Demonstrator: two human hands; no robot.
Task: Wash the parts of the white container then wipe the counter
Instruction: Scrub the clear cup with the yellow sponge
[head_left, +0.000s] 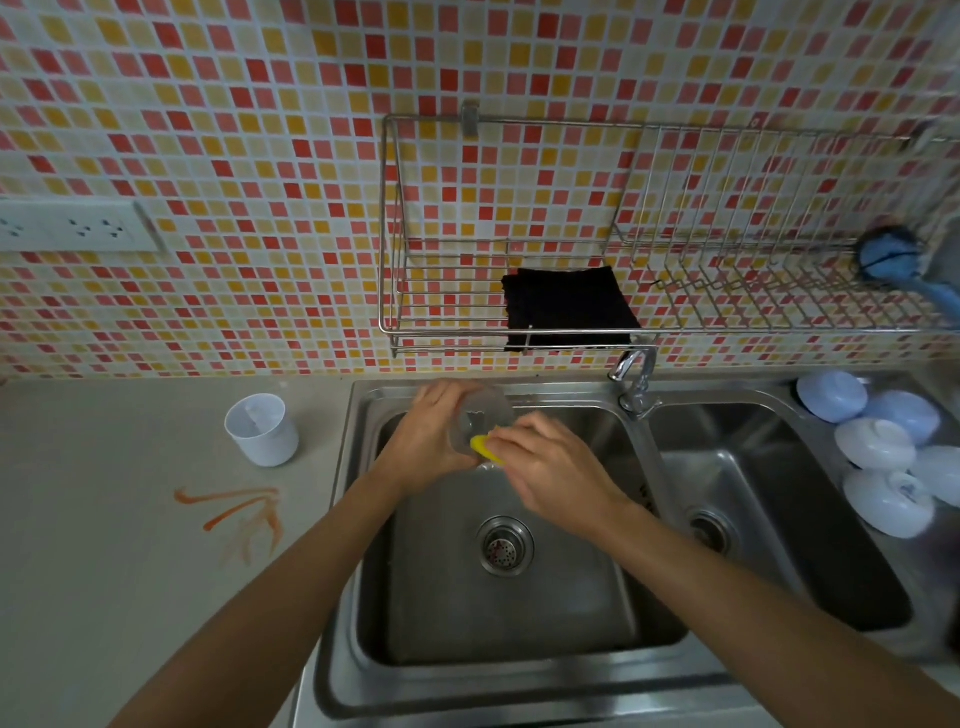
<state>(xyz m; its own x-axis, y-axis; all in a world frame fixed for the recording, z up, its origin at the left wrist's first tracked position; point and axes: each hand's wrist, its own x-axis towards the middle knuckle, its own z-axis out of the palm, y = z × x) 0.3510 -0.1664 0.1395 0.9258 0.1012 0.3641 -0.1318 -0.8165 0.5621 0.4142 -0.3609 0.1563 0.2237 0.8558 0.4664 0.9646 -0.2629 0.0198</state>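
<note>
Left hand (431, 431) fingers wrap a blurred clear part (485, 421); right hand (550, 467) fingers clamp a mostly hidden yellow sponge (485, 448) over the sink (519, 670).

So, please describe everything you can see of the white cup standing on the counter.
The white cup is a plain, round, slightly tapered container that looks like plastic. It stands upright and open on the grey counter, left of the sink and apart from it. Inside, a faint pale shape shows, too unclear to name. No hand touches it. Orange smears lie on the counter just in front of it.
</note>
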